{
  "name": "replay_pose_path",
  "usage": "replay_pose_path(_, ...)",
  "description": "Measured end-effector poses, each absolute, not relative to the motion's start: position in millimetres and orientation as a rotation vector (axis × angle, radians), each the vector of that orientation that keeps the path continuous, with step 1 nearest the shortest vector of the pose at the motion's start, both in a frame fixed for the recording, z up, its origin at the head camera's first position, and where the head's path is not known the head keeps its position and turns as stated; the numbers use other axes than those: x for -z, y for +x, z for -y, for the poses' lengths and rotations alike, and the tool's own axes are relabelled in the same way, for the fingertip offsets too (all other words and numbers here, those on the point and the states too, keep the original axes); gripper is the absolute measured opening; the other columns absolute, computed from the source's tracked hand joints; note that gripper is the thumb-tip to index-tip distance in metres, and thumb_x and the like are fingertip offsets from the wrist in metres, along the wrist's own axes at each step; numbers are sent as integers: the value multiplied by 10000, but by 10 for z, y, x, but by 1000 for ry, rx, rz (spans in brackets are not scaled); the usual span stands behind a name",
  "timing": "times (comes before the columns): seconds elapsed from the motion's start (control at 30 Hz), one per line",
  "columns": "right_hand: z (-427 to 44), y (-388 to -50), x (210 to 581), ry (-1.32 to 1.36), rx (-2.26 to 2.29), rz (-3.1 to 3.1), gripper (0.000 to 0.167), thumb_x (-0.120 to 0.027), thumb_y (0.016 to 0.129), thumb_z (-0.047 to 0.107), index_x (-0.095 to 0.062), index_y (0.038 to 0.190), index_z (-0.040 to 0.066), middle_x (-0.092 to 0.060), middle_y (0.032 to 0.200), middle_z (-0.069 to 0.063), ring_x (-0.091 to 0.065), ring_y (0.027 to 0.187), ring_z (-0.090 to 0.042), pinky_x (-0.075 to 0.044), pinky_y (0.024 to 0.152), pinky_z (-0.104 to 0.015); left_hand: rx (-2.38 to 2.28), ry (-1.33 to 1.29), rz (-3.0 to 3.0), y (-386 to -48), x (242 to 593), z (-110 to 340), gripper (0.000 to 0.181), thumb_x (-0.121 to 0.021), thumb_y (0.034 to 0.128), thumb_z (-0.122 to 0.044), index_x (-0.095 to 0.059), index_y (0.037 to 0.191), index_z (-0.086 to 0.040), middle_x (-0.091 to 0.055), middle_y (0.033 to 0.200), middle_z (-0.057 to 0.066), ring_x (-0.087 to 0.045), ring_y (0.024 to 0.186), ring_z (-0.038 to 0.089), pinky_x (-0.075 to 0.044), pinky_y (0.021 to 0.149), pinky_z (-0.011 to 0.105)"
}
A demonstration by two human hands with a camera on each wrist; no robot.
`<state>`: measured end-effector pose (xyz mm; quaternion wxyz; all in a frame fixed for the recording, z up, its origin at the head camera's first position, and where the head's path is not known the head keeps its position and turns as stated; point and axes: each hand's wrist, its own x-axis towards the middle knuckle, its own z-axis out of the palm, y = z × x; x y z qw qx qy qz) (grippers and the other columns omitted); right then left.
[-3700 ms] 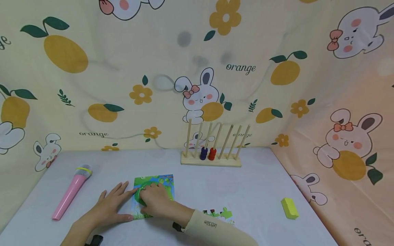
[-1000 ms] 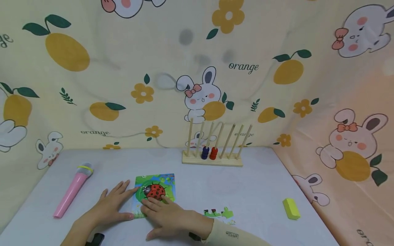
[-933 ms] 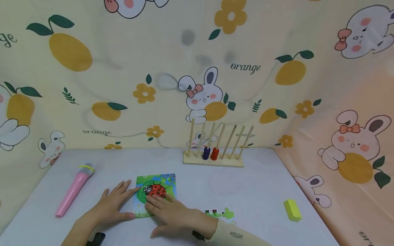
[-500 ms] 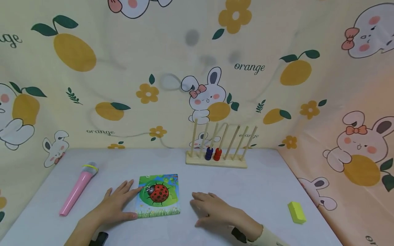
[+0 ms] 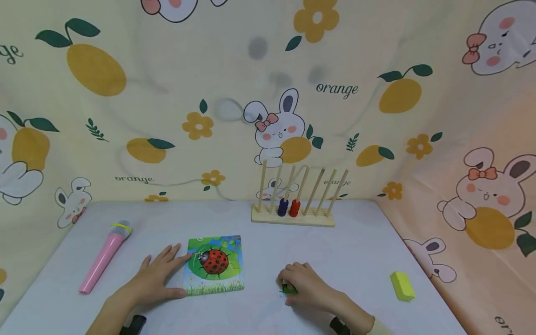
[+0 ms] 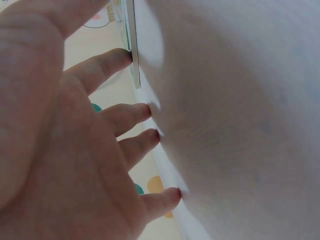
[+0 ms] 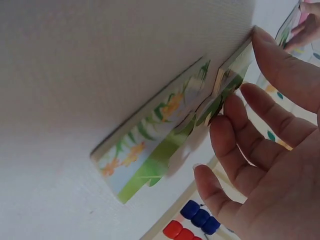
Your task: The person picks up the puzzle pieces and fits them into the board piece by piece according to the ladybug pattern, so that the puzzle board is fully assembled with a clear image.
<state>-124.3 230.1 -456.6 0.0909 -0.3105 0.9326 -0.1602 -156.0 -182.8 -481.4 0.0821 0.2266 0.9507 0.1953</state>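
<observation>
A square ladybug jigsaw puzzle [image 5: 215, 263] lies flat on the white table. My left hand [image 5: 152, 279] rests spread beside its left edge, index fingertip and thumb touching it. In the left wrist view the fingertips of the left hand [image 6: 85, 135] press on the tabletop, one against the puzzle's edge [image 6: 131, 30]. To the right of the puzzle, my right hand [image 5: 310, 287] bends over loose jigsaw pieces, mostly hidden under it. In the right wrist view it pinches a green jigsaw piece [image 7: 239, 65] between thumb and fingers. Another piece with orange flowers [image 7: 145, 132] adjoins it on the table.
A pink toy microphone [image 5: 102, 263] lies on the left. At the back stands a wooden peg rack [image 5: 293, 218] with blue and red beads. A yellow-green block [image 5: 403, 285] sits near the right edge. Behind hangs a printed cloth [image 5: 159, 102].
My right hand has left the ladybug puzzle, uncovering the picture, and has moved right to the loose pieces, where its fingers now pinch one. The left hand has stayed beside the puzzle.
</observation>
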Motion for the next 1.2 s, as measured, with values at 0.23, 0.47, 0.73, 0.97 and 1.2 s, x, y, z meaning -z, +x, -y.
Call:
replay_pose_path(0.23,-2283,-1234,4589,-963,527,-2763,278,-882,747,200,-691,949,182,-570,922,124,-447,832,-18,-401,773,-311,-594,682,-2840,-1561,4826,1830,960,-740,704,-688,-488,1478,-178,-309,1566,267,-248,1411,542,-147,985,843)
replay_pose_path(0.47,-2273,-1211,4590,-954,588,-2738,282,-866,766,142,-690,984,170,-536,938,111,-431,817,-7,-383,754,-263,-590,688,-2843,-1565,4816,1828,961,-745,703,-681,-489,1476,-170,-310,1564,269,-252,1407,546,-153,983,843)
replay_pose_path(0.73,-2268,-1205,4596,-986,578,-2745,278,-860,771,114,-659,951,182,-494,930,123,-422,820,-13,-409,767,-267,-601,671,-2831,-1556,4797,1819,963,-750,704,-672,-489,1476,-159,-305,1566,270,-242,1414,542,-138,987,843)
replay_pose_path(0.97,-2266,-1227,4601,-971,634,-2692,285,-844,790,89,-653,985,170,-477,943,115,-457,811,5,-434,766,-255,-598,681,-2842,-1565,4830,1825,967,-743,698,-686,-491,1474,-167,-309,1565,268,-245,1411,544,-144,983,845)
replay_pose_path(1.2,-2253,-1225,4605,-950,625,-2685,268,-844,793,102,-664,981,164,-484,944,121,-465,833,9,-483,720,-181,-600,658,-2831,-1569,4820,1822,969,-748,699,-681,-489,1478,-167,-301,1569,268,-235,1416,542,-134,985,845)
